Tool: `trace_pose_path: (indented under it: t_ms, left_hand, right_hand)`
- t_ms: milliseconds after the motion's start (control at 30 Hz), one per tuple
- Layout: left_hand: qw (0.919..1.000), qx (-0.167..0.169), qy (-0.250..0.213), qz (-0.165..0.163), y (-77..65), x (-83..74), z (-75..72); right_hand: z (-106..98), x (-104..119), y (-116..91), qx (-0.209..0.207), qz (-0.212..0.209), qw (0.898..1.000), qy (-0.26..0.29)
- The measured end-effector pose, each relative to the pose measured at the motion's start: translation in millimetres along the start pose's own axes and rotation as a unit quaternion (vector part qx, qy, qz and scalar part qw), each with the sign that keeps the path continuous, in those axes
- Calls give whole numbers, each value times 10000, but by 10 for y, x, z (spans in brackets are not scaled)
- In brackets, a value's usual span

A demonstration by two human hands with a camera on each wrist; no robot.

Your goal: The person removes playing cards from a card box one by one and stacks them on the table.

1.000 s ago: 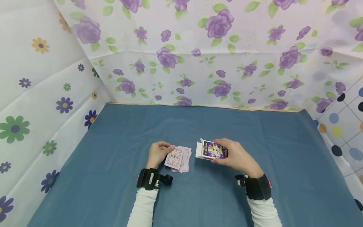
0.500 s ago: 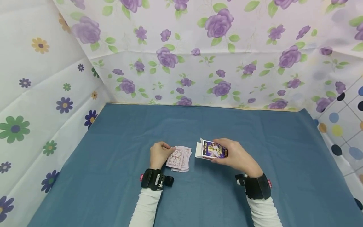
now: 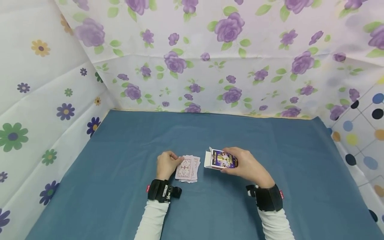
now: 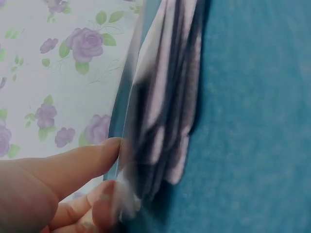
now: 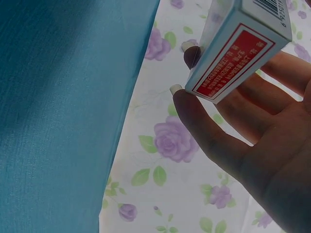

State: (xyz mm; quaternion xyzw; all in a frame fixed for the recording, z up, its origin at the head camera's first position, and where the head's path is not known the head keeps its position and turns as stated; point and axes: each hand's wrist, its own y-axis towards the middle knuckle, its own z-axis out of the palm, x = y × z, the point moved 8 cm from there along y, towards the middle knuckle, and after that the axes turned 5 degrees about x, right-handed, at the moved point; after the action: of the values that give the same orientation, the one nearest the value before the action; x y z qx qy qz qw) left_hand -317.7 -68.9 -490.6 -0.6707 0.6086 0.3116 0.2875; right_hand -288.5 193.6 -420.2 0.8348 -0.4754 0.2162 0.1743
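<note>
cards (image 3: 185,168), thin patterned rectangles, overlap near a flapped box (image 3: 221,159).

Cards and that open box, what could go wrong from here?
The cards overlap unevenly, pinched at the edge by the left hand, so some might slip loose. The white flap on the box stands out toward them and could snag or bend. The right hand, gripping the box, might dent it.

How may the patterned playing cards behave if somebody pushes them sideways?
The cards would probably slide over one another, because their edges are uneven and nothing is seen binding them. Each likely bends rather easily, since its edge looks thin.
</note>
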Motion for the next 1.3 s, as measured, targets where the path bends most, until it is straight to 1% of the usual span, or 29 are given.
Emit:
trace_pose_path:
  t_ms: [100, 133, 200, 233, 267, 300, 333, 367, 400, 433, 467, 500, 567, 633, 700, 767, 867, 933, 1067, 1133, 1167, 1233, 1300]
  left_hand:
    - [10000, 12, 61, 74, -42, -20, 0]
    - [9998, 7, 31, 196, -51, -54, -6]
    - [9977, 129, -193, 643, -67, -194, -5]
    - [9946, 289, -414, 908, -77, -293, 3]
    - [9897, 506, -623, 1182, -86, -405, 22]
    - [9830, 794, -826, 1432, -103, -525, 52]
    - [9747, 1137, -1020, 1632, -135, -637, 87]
    - [9667, 1477, -1130, 1758, -170, -739, 129]
    - [9612, 1746, -1148, 1801, -204, -823, 169]
    - [9574, 1948, -1072, 1843, -241, -894, 208]
    - [9563, 2054, -918, 1868, -275, -954, 239]
    - [9571, 2103, -780, 1836, -300, -993, 268]
    - [9609, 2064, -552, 1760, -333, -1036, 310]
    - [9642, 2022, -447, 1659, -359, -1051, 338]
    - [9643, 2104, -517, 1523, -378, -1035, 374]
    - [9619, 2287, -659, 1347, -400, -1009, 406]
    - [9555, 2559, -1023, 1052, -404, -963, 441]
    - [9493, 2721, -1293, 896, -397, -948, 451]
    - [9324, 3030, -1781, 843, -386, -956, 446]
    - [9235, 3147, -2032, 828, -377, -950, 438]
    - [9203, 3176, -2145, 788, -369, -938, 432]
    - [9169, 3186, -2303, 691, -349, -906, 414]
    - [9170, 3171, -2338, 629, -330, -879, 391]
  right_hand:
    - [6, 22, -9, 20, -30, 10000, 7]
    - [5, 29, -10, 29, -34, 10000, 0]
    - [-6, 48, -13, 43, -54, 10000, -5]
    - [-15, 58, -14, 48, -60, 10000, -26]
    - [-27, 70, -15, 42, -74, 10000, -43]
    - [-38, 77, -16, 46, -81, 9999, -48]
    - [-40, 91, -13, 69, -95, 9999, -38]
    - [-44, 106, -9, 90, -115, 9999, -37]
    - [-47, 119, -6, 109, -132, 9998, -35]
    - [-51, 130, -4, 126, -146, 9998, -30]
    - [-56, 142, -1, 136, -163, 9998, -38]
    - [-60, 151, 0, 149, -171, 9997, -44]
    - [-75, 166, -4, 139, -180, 9997, -62]
    - [-88, 177, -13, 117, -178, 9998, -61]
    - [-91, 186, -28, 122, -177, 9998, -49]
    - [-89, 204, -44, 148, -181, 9997, -24]
    - [-83, 225, -61, 177, -194, 9997, 20]
    - [-89, 231, -69, 159, -204, 9996, 57]
    - [-105, 219, -80, 135, -229, 9996, 134]
    - [-108, 216, -77, 165, -246, 9994, 172]
    - [-110, 217, -76, 179, -265, 9993, 188]
    - [-121, 218, -74, 168, -303, 9992, 181]
    - [-135, 216, -74, 140, -310, 9992, 199]
